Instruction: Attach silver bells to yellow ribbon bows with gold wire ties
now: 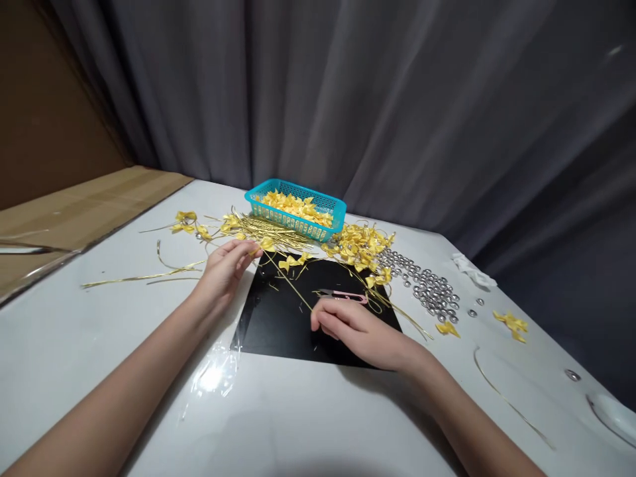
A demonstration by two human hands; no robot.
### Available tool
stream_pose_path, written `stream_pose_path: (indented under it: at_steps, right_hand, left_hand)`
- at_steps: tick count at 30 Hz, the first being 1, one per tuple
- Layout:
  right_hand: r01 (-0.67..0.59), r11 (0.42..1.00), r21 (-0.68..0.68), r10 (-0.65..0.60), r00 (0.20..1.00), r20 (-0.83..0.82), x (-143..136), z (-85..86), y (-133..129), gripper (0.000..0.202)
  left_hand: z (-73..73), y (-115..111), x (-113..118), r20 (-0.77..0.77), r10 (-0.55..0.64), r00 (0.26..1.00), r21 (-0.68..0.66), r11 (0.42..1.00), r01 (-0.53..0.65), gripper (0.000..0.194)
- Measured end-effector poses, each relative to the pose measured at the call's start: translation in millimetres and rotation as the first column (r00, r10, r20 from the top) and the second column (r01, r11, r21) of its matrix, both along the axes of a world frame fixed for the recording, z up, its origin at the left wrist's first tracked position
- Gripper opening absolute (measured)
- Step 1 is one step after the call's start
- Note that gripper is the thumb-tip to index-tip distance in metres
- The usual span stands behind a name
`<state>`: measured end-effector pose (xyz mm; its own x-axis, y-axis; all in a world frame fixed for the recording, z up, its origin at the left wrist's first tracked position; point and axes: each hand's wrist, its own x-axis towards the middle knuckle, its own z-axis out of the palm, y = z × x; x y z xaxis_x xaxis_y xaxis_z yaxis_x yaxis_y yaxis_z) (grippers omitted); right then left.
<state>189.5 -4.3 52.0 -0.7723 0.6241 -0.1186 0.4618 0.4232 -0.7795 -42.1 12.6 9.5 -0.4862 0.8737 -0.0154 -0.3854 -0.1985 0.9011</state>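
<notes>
My left hand (pixel 229 265) pinches a small yellow ribbon bow (pixel 267 244) between thumb and fingertips, above the mat's left edge. From the bow a thin gold cord (pixel 291 283) runs taut, down and to the right. Its other end goes into the curled fingers of my right hand (pixel 348 326), over the black mat (pixel 278 331). Just behind the right hand lies a pair of pink-handled thread snips (pixel 348 297). Two more yellow bows (pixel 295 262) rest at the mat's far edge.
A blue basket (pixel 322 233) full of yellow bows stands at the back, with a bundle of gold cords (pixel 273 232) before it. To the right are a pile of bows (pixel 360 245) and many silver teardrop pieces (pixel 437 295). Loose cords (pixel 144 276) lie at left.
</notes>
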Motion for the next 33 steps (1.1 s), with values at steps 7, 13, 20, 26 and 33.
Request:
stream_pose_path:
  at_steps: [7, 13, 20, 26, 33]
  right_hand:
    - [0.249, 0.967, -0.052, -0.248, 0.968, 0.029, 52.9, -10.6, -31.3, 0.031]
    - [0.194, 0.975, -0.106, -0.16, 0.951, 0.263, 80.6, 2.7, -48.9, 0.032]
    - [0.08, 0.915, -0.394, -0.115, 0.991, -0.067, 82.0, 16.6, -52.7, 0.022]
    - [-0.159, 0.973, -0.167, 0.126, 0.973, -0.191, 45.1, 18.2, -29.0, 0.016]
    - [0.201, 0.979, 0.037, -0.161, 0.87, -0.466, -1.1, -7.0, -3.0, 0.014]
  left_hand:
    - [-4.8, 2.1, -1.7, 0.134, -0.006, 0.991, -0.02, 1.0, 0.009, 0.008]
    - [-6.1, 0.5, 5.1, 0.175, -0.037, 0.984, -0.038, 0.998, 0.044, 0.011]
    - [-9.0, -2.0, 10.0, 0.173, -0.069, 0.983, -0.048, 0.996, 0.078, 0.012]
    - [-8.4, -4.1, 11.6, 0.13, -0.059, 0.99, -0.045, 0.997, 0.066, 0.015]
    - [-5.1, -15.0, 31.4, 0.004, -0.178, 0.984, -0.058, 0.982, 0.178, 0.016]
